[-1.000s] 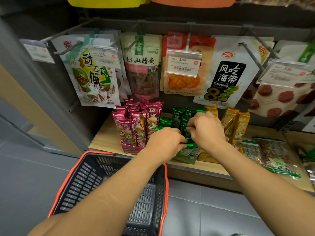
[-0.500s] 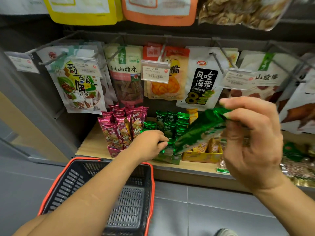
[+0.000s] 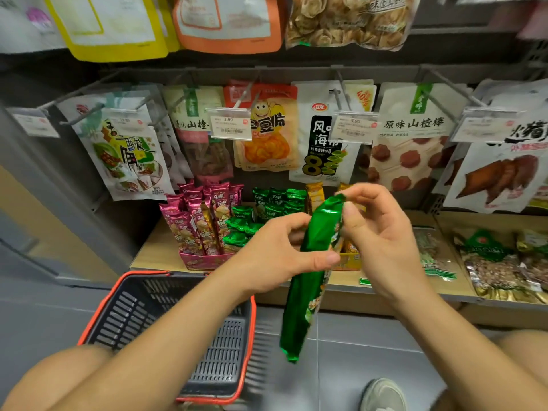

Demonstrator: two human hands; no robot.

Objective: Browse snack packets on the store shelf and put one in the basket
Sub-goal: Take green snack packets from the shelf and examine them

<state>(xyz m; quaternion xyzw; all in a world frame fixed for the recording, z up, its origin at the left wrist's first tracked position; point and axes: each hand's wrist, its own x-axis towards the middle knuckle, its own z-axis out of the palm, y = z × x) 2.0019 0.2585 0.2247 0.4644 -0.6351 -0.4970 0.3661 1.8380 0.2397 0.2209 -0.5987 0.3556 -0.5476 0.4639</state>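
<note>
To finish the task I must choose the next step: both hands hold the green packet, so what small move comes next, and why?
Probably swing the green snack packet left and down over the basket. The left hand and right hand both pinch it, and it hangs just right of the basket's rim, not yet above it.

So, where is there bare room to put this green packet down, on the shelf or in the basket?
The basket looks bare inside, where the left arm does not hide it. The shelf has bare wood at its left end, beside the pink packets. From there rightward it is crowded: green packets, yellow box, flat bags.
</note>
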